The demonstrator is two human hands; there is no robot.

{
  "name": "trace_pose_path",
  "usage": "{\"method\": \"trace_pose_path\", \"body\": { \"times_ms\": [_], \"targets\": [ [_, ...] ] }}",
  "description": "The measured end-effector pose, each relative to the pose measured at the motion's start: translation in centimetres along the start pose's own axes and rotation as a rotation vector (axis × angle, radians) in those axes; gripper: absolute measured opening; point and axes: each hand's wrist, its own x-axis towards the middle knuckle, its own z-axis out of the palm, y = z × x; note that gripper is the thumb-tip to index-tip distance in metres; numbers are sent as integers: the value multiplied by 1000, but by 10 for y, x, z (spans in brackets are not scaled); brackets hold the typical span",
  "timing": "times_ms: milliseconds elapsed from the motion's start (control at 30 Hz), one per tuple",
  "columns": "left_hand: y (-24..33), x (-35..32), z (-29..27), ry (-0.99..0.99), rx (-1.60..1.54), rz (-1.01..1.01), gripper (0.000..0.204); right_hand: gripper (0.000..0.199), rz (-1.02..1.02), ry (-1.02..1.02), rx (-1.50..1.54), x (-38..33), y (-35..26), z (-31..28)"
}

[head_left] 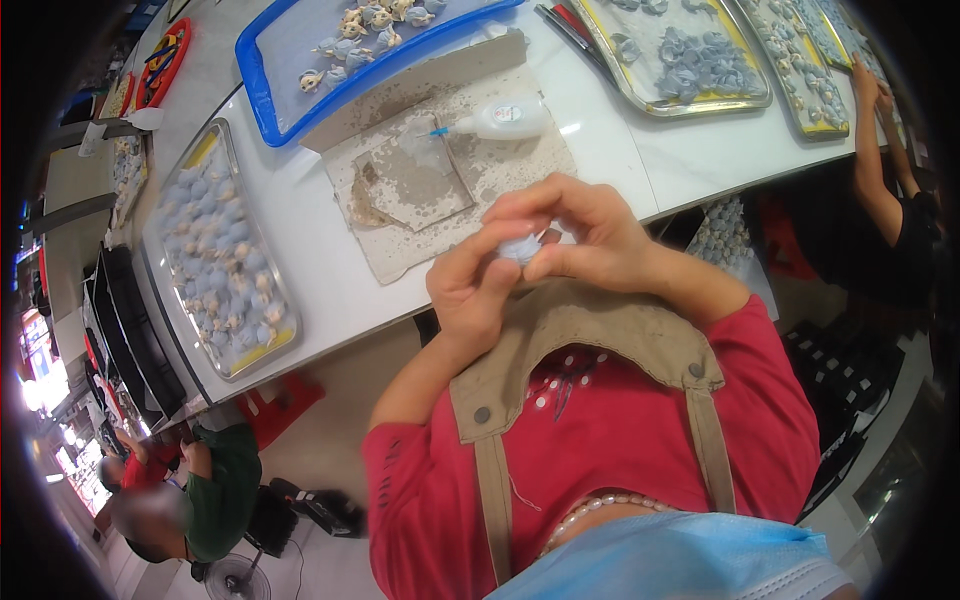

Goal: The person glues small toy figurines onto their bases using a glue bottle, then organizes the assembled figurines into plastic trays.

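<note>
Both my hands meet in front of my apron, just over the table's near edge. Between the fingers of my left hand [470, 285] and my right hand [580, 235] is a small pale blue-grey figurine part [520, 248]. My fingers cover much of it, so its full shape cannot be told. Beyond my hands lies a stained cardboard sheet [385, 255] with a raised back flap. On it rests a white glue bottle [512, 120] on its side, its blue nozzle pointing left. A smaller cardboard piece [415, 185] lies beside the bottle.
To the left stands a metal tray [287, 345] of blue-grey and cream pieces. A blue-rimmed tray [262, 95] with small figurines is at the back. Trays [655, 108] of grey parts line the far right, beside a co-worker's arm [875, 195]. Another person [225, 480] sits lower left.
</note>
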Motion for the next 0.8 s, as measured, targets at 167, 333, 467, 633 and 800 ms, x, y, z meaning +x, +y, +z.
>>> {"method": "trace_pose_path", "body": {
  "times_ms": [167, 333, 467, 633, 800],
  "targets": [
    [-5, 0, 0, -26, -276, -38, 41, 46, 43, -1, -227, 5, -3, -3],
    [-4, 2, -7, -72, -262, -68, 38, 42, -22, -6, -270, 8, -7, -2],
    [-8, 2, -13, -92, -233, -76, 27, 41, -135, -46, -288, 9, -4, -7],
    [-6, 6, -10, -92, -252, -49, 21, 36, -219, -63, -251, 11, 1, -11],
    [4, 5, -17, -123, -81, -68, 19, 35, -261, -129, -221, 14, 2, -7]
  ]
}}
